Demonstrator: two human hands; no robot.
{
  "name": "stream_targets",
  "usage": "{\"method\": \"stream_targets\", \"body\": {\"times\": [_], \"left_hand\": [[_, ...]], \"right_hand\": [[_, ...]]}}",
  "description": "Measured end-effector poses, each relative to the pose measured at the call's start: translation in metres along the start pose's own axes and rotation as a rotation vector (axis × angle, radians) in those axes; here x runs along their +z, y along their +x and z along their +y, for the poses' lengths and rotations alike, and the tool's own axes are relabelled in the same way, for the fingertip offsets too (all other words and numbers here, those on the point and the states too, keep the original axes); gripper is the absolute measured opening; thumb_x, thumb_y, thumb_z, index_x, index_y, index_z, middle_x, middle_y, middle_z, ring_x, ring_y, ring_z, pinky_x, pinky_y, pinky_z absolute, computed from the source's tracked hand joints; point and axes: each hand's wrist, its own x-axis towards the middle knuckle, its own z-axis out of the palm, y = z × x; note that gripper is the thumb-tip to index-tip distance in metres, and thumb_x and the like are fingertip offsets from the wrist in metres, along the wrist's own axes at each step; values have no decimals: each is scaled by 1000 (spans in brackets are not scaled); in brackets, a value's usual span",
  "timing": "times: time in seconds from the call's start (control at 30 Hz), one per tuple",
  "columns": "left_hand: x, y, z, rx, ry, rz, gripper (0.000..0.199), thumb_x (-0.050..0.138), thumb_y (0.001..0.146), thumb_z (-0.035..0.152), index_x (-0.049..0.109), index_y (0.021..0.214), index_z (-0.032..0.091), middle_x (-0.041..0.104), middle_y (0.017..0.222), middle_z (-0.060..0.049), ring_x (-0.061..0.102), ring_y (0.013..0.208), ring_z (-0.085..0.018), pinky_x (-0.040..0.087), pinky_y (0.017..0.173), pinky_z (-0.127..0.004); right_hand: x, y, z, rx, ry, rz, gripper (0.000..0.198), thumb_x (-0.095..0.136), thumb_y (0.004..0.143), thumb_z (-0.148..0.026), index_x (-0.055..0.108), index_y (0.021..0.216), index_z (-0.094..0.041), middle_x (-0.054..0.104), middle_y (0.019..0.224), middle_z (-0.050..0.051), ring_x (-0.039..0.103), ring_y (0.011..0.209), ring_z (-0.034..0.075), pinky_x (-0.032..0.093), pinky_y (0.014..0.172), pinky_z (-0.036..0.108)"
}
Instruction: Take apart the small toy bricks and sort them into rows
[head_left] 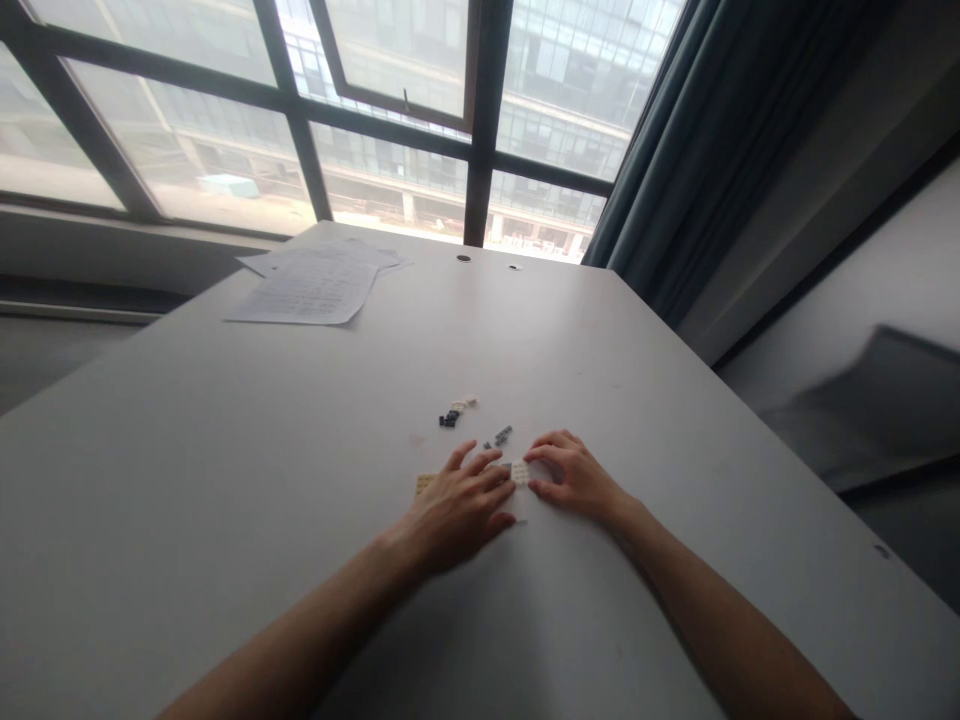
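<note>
My left hand (pixel 465 505) lies low over the table with its fingers spread, partly covering a tan studded toy brick plate (pixel 425 484). Its fingertips reach the left side of a small white studded brick plate (pixel 520 474). On the other side, my right hand (pixel 571 474) has its thumb and fingers curved around the right edge of that white plate. A grey piece shows beside the white plate, mostly hidden by the left fingers. Just beyond the hands lie small grey bricks (pixel 503 436). Farther off is a little group of dark bricks (pixel 449 419) with white bricks (pixel 470 401) behind them.
The white table (pixel 337 430) runs away toward a large window (pixel 397 170). Printed paper sheets (pixel 315 290) lie at its far left. A dark curtain (pixel 675 150) hangs at the right, and a blurred dark shape (pixel 877 390) stands beyond the table's right edge.
</note>
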Motion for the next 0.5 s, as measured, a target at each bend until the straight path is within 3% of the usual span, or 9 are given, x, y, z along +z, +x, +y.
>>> {"method": "stream_targets", "body": {"times": [0.27, 0.37, 0.5], "left_hand": [[-11, 2, -16, -59, -12, 162, 20, 54, 90, 33, 65, 104, 23, 67, 105, -4, 53, 112, -23, 31, 102, -44], [-19, 2, -37, -202, 21, 226, 21, 53, 90, 34, 66, 100, 22, 68, 103, -6, 55, 107, -24, 36, 96, -43], [-21, 2, -74, -517, 53, 235, 26, 54, 87, 37, 67, 103, 21, 67, 106, -7, 55, 105, -27, 40, 90, -43]], "right_hand": [[4, -2, 7, 76, -17, 194, 21, 64, 82, -26, 65, 103, -22, 63, 107, 7, 54, 103, 24, 40, 95, 42], [7, -2, 7, 100, -25, 250, 18, 63, 83, -24, 65, 101, -22, 64, 105, 7, 54, 101, 23, 40, 95, 42], [10, -2, 6, 125, -44, 268, 17, 62, 82, -22, 66, 99, -21, 64, 104, 6, 55, 100, 23, 39, 95, 42]]}}
